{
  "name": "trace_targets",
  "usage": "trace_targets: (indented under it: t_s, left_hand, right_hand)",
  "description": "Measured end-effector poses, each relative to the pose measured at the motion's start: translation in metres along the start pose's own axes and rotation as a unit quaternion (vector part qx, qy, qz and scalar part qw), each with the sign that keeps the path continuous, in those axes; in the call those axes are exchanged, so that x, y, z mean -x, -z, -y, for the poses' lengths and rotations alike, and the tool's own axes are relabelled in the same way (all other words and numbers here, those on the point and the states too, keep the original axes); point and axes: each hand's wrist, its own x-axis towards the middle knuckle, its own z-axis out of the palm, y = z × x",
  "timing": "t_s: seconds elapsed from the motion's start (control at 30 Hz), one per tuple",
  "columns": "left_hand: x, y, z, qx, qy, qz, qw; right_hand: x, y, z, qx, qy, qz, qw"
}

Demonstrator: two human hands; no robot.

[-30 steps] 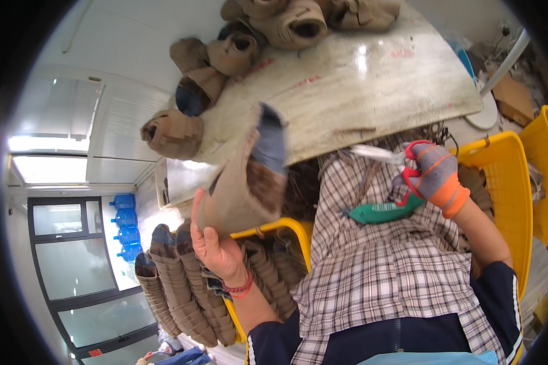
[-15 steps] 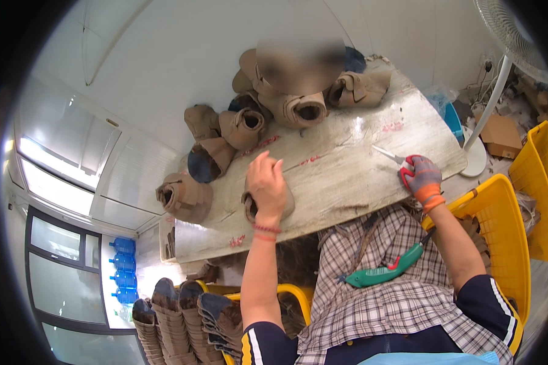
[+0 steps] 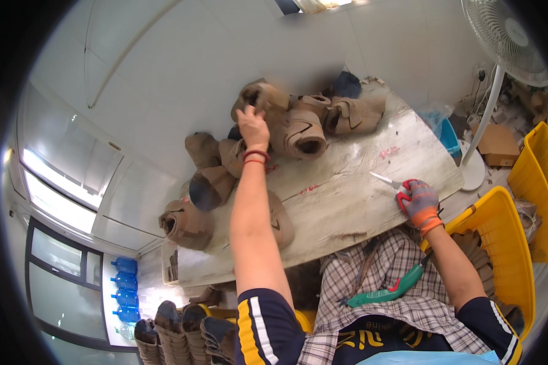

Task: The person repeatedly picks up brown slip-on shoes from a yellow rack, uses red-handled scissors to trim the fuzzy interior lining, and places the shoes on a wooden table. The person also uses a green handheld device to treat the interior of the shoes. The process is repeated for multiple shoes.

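Here, layered brown pieces (image 3: 476, 253) in the yellow basket (image 3: 510, 243), red-handled scissors (image 3: 388, 180) nearby.

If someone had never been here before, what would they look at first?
Probably the right hand in its orange-and-grey glove, holding red-handled scissors over the near right side of the table. Next might come the brown shoe pieces bunched toward the table's far left, with the bare left hand right at one. The green tool on the checked apron stands out too.
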Motion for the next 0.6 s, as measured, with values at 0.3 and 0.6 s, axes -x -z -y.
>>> trace_targets:
  t_s: [0.3, 0.6]
  left_hand:
    - [0.182, 0.216, -0.043, 0.688, 0.342, 0.066, 0.637]
    - [0.453, 0.253, -0.068, 0.722, 0.595, 0.017, 0.353]
  right_hand:
    - [-0.002, 0.008, -0.015, -0.191, -0.177, 0.104, 0.96]
    - [0.067, 0.131, 0.12, -0.128, 0.249, 0.209, 0.937]
